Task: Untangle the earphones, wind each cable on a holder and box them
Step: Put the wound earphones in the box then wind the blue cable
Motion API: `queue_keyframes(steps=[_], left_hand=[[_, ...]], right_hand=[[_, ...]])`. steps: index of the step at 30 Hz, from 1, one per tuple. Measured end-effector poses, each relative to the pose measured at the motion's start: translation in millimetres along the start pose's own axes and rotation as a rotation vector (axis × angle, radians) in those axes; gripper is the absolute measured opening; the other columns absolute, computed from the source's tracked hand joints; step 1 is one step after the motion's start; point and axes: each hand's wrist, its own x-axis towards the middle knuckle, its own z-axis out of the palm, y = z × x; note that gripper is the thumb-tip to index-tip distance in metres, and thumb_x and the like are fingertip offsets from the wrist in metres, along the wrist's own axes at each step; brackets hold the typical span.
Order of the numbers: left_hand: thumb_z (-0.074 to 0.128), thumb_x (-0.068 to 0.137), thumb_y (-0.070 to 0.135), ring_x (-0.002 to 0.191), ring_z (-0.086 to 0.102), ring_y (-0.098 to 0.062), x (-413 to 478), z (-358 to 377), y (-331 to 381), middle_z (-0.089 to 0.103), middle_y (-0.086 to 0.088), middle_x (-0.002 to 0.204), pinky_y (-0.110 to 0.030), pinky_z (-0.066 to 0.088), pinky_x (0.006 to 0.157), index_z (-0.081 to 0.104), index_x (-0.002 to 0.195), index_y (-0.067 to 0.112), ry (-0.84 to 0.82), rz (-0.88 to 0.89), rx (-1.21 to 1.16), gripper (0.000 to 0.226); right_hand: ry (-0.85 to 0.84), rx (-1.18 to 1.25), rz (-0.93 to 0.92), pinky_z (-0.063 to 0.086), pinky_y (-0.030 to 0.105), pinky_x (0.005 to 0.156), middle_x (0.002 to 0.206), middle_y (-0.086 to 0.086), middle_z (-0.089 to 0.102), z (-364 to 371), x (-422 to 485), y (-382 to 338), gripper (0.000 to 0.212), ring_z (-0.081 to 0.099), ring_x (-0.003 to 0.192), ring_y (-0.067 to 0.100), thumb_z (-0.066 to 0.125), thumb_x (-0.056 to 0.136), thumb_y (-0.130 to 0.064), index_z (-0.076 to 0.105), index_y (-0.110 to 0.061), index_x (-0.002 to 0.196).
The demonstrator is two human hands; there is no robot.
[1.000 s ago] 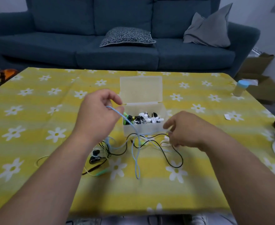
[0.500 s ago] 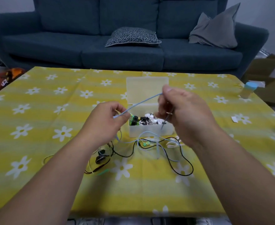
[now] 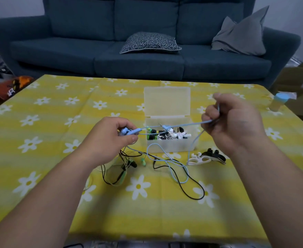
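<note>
My left hand (image 3: 111, 138) pinches the earbud end of the light blue earphone cable (image 3: 186, 124). My right hand (image 3: 234, 120) grips the same cable further along, so a stretch runs taut between them above the open translucent box (image 3: 170, 145). The rest of the blue cable loops down onto the yellow flowered table (image 3: 39, 140). A black cable (image 3: 192, 190) and a green earphone cable (image 3: 122, 176) lie tangled below my hands. Several black and white holders lie in the box. A white holder (image 3: 198, 159) and a black holder (image 3: 214, 154) rest right of it.
The box lid (image 3: 166, 101) stands open at the back. A small bottle with a blue cap (image 3: 279, 102) stands at the table's right edge. A dark blue sofa (image 3: 138, 56) with cushions runs behind the table. Cardboard boxes (image 3: 297, 81) sit at the far right.
My hands have moved apart, the right one swinging right and the left sliding to the earbud end. The blue cable is now drawn taut between them over the box.
</note>
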Motion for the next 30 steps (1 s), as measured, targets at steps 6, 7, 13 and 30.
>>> queue_keyframes(steps=[6, 7, 13, 30], left_hand=[[0.072, 0.086, 0.013, 0.070, 0.063, -0.014, -3, -3, 4, 0.071, -0.004, 0.078, -0.032, 0.051, 0.068, 0.074, 0.086, 0.021, -0.053, -0.015, -0.206, 0.008], [0.071, 0.087, 0.010, 0.069, 0.063, -0.014, -3, -3, 5, 0.071, -0.003, 0.076, -0.033, 0.051, 0.069, 0.073, 0.085, 0.018, -0.063, -0.020, -0.231, 0.008], [0.064, 0.091, 0.005, 0.060, 0.058, -0.013, -3, 6, 13, 0.063, -0.003, 0.068, -0.023, 0.048, 0.057, 0.065, 0.085, 0.008, -0.136, -0.038, -0.320, 0.007], [0.048, 0.086, 0.008, 0.112, 0.050, -0.038, 11, -23, -39, 0.049, -0.012, 0.129, -0.047, 0.048, 0.092, 0.059, 0.117, 0.021, 0.140, -0.562, 0.613, 0.035]], right_hand=[[-0.071, -0.609, 0.053, 0.041, 0.026, 0.047, 0.054, 0.005, 0.060, -1, -3, 15, 0.021, 0.055, 0.046, 0.019, 0.064, 0.091, -0.009, 0.055, -0.011, 0.072], [-0.101, -0.603, 0.059, 0.043, 0.027, 0.048, 0.060, 0.006, 0.064, 1, -5, 15, 0.021, 0.059, 0.048, 0.020, 0.062, 0.094, -0.012, 0.055, -0.011, 0.074], [-0.306, -0.561, 0.089, 0.053, 0.028, 0.053, 0.072, 0.010, 0.072, 9, -13, 20, 0.020, 0.071, 0.061, 0.025, 0.060, 0.096, -0.012, 0.051, -0.009, 0.079], [0.272, -1.231, -0.221, 0.025, 0.032, 0.055, 0.068, 0.013, 0.042, -46, 16, -16, 0.024, 0.034, 0.059, 0.025, 0.064, 0.082, -0.013, 0.054, 0.009, 0.086]])
